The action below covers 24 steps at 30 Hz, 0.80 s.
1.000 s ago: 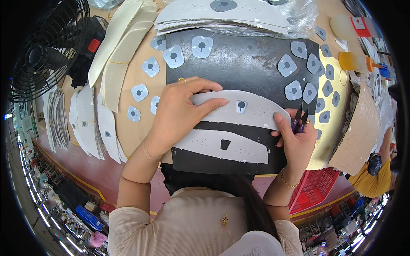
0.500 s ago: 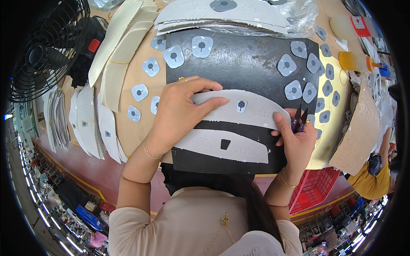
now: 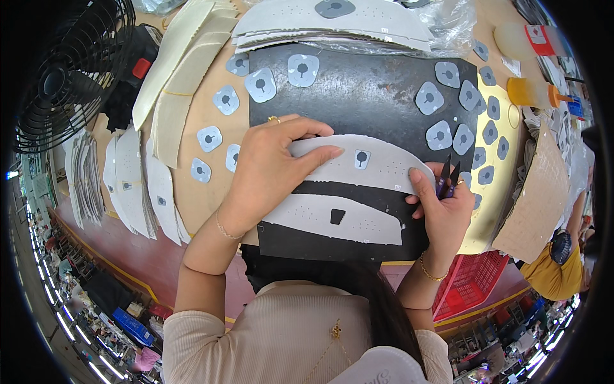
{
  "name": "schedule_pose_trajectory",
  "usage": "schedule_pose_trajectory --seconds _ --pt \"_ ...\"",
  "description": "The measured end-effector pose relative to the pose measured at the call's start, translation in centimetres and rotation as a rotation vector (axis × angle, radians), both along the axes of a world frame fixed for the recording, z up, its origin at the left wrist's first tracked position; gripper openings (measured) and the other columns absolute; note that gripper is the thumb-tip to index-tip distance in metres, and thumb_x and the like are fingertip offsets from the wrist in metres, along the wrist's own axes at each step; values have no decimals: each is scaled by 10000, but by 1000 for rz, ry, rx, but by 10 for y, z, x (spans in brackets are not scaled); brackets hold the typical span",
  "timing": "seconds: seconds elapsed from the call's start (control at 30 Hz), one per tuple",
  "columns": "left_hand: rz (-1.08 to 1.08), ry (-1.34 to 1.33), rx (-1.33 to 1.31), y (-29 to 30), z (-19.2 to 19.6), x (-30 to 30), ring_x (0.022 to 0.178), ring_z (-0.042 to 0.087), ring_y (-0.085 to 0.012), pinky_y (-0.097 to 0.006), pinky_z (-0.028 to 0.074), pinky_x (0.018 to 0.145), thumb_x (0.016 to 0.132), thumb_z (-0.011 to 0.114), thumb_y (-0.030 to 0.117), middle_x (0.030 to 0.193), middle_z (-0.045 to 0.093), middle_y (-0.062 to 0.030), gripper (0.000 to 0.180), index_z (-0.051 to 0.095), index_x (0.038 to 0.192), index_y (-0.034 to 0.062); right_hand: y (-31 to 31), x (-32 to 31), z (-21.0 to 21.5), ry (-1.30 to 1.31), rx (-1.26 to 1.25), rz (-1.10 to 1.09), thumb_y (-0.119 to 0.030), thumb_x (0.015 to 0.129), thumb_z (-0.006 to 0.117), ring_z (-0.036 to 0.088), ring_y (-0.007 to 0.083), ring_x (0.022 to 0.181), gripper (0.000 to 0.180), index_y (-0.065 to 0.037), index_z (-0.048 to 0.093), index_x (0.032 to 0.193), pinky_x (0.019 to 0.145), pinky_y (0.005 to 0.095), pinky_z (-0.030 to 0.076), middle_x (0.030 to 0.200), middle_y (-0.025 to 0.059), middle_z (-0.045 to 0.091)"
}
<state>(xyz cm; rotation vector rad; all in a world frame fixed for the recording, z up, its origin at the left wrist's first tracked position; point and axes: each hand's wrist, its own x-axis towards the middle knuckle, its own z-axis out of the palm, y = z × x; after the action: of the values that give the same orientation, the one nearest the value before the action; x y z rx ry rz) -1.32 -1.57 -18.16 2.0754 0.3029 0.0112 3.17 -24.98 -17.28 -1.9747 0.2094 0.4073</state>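
Note:
A curved light-grey panel [image 3: 393, 162] with rows of small holes is held up between both hands above the black mat. A small patch with a dark tree-like shape [image 3: 362, 159] shows at its middle. My left hand [image 3: 268, 157] pinches the panel's left end between thumb and fingers. At the other end, my right hand [image 3: 444, 211] grips it with the thumb on top, while dark-bladed snips [image 3: 449, 178] with purple handles rest in the same hand. Nearer to me lies a second curved panel [image 3: 300, 216] with a four-sided cutout, flat on the mat.
The black mat [image 3: 358, 83] carries several grey patches [image 3: 430, 98]. Panel stacks [image 3: 332, 29] lie at the back and on the left. A black fan [image 3: 54, 83] stands far left. Bottles, one with amber liquid [image 3: 529, 93], lie right. A red basket [image 3: 470, 281] sits below the table edge.

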Motion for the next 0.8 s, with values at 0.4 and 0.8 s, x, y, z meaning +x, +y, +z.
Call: schedule_pose_trajectory --seconds 0.4,0.8 --pt "5 -41 52 -3 -2 0 653 616 -252 -322 474 605 772 800 157 790 669 -111 221 717 924 20 2 -1 -2 -11 -4 -16 -124 845 773 630 65 549 192 29 684 916 431 177 432 734 40 676" --pt "-18 -209 546 -18 3 -13 916 610 -274 -359 489 745 761 751 136 1015 612 -100 248 691 997 91 12 -7 0 -668 -576 135 -133 753 819 626 246 786 265 -67 692 977 641 344 522 917 89 509"
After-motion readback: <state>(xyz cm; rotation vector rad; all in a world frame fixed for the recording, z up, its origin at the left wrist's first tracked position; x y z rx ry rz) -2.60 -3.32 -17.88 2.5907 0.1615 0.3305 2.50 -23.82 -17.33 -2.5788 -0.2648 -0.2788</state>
